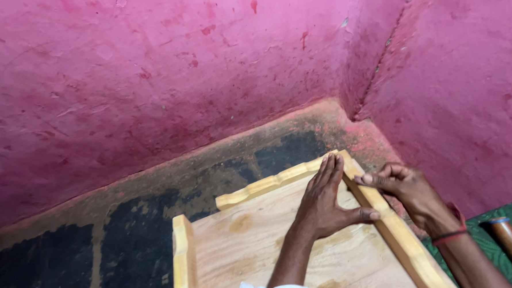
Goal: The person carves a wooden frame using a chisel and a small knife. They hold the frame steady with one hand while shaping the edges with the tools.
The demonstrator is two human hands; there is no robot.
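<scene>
Floor (149, 214), dark and worn, carries the wooden tray (252, 242) at 6 o'clock, with pink walls (155, 70) behind at 12 o'clock. We see a short scalloped rail (183, 256) standing on the panel's 9 o'clock edge. Our left hand (322, 204) lies flat and open on the panel, fingers toward the far corner, apparently bracing it. At 3 o'clock, our right hand (401, 188) grips the long side rail (401, 237), seemingly seating it against the edge.
</scene>
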